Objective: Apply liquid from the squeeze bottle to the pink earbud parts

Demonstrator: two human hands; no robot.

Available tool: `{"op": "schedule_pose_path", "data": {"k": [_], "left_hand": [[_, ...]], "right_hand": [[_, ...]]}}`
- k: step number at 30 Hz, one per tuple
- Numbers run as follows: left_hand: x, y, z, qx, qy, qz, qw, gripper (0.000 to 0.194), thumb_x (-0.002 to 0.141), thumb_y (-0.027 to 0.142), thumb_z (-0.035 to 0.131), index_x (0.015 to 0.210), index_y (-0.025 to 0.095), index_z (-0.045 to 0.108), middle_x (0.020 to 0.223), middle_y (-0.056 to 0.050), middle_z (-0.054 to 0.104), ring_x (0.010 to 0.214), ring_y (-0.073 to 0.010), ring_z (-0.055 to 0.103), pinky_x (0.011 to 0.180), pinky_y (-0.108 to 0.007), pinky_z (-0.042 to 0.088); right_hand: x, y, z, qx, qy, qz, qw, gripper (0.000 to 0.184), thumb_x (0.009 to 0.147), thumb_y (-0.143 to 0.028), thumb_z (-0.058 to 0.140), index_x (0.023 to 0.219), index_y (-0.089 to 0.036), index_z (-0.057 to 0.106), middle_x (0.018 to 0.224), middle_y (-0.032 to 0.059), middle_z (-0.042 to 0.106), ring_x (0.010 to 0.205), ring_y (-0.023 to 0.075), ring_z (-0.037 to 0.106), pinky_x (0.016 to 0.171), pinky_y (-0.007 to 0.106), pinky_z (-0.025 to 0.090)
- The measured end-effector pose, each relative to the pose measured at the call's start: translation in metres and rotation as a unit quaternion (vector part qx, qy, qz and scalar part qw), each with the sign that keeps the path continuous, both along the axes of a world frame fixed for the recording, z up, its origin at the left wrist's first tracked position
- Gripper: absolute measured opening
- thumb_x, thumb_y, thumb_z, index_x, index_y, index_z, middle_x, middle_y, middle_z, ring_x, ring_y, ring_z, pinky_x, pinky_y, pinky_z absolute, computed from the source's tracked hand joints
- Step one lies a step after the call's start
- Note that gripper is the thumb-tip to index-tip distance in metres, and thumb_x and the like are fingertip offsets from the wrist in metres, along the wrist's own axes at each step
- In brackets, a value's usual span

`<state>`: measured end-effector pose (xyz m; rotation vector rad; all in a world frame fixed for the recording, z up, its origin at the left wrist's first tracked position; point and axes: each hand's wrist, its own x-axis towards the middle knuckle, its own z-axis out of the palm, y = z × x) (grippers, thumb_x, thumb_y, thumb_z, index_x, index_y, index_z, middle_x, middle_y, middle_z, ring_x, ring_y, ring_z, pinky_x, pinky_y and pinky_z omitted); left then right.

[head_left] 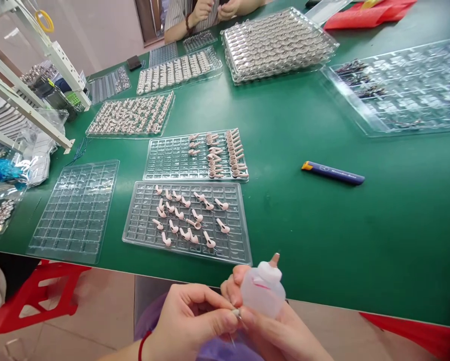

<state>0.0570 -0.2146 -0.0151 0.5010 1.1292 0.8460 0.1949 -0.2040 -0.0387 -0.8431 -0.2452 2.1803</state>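
My left hand [194,313], with a red cord at the wrist, is closed in a pinch on a small pale earphone part [236,313] with thin wires hanging from it. My right hand [285,333] is wrapped round a translucent white squeeze bottle [263,293], its narrow brownish tip pointing up and away. The right thumb meets the earphone part at the left fingertips. Both hands are just in front of the table's near edge. Beyond them lies a clear tray [228,245] with several white earbud shells scattered on it.
Behind it, another clear tray [164,158] holds rows of earbud shells. A blue cutter knife [333,173] lies to the right. Stacked filled trays [277,45] stand farther back, near a co-worker's hands [213,9]. A wired-parts tray [409,90] is at right; a metal frame [59,60] at left.
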Motion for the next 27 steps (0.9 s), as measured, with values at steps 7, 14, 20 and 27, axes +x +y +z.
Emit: {"op": "schedule_pose_path", "data": {"k": [7,14,20,27], "left_hand": [[-0.025,0.081,0.016,0.193,0.220,-0.025,0.956,0.022,0.067,0.034,0.084,0.077,0.015,0.078,0.080,-0.008,0.077,0.070,-0.0186,0.070,0.066,-0.028,0.057],[-0.053,0.219,-0.004,0.392,0.507,-0.079,0.764,0.007,0.077,0.010,0.072,0.082,0.011,0.075,0.093,-0.011,0.076,0.079,-0.0199,0.073,0.076,-0.031,0.059],[-0.058,0.270,-0.025,0.461,0.611,-0.154,0.624,0.014,0.079,0.005,0.067,0.073,0.016,0.073,0.085,-0.007,0.073,0.085,-0.0209,0.067,0.080,-0.033,0.052],[-0.069,0.272,-0.028,0.510,0.637,-0.272,0.510,0.025,0.087,0.004,0.055,0.086,0.019,0.075,0.100,-0.006,0.074,0.094,-0.0184,0.067,0.082,-0.028,0.051]], "right_hand": [[0.044,0.049,-0.031,0.163,-0.247,-0.234,0.926,0.039,0.061,-0.043,0.086,0.088,-0.026,0.063,0.078,0.0002,0.059,0.075,0.0142,0.055,0.069,0.021,0.051],[0.065,0.063,-0.053,0.182,-0.277,-0.286,0.899,0.033,0.065,-0.038,0.085,0.089,-0.029,0.064,0.083,-0.0013,0.061,0.081,0.0128,0.055,0.075,0.017,0.051],[0.066,0.062,-0.055,0.199,-0.278,-0.288,0.895,0.028,0.070,-0.036,0.082,0.089,-0.028,0.064,0.081,0.0003,0.062,0.076,0.0139,0.057,0.069,0.020,0.054],[0.068,0.061,-0.053,0.211,-0.280,-0.281,0.893,0.023,0.071,-0.035,0.080,0.085,-0.027,0.064,0.081,0.0006,0.062,0.076,0.0128,0.058,0.072,0.016,0.054]]}}
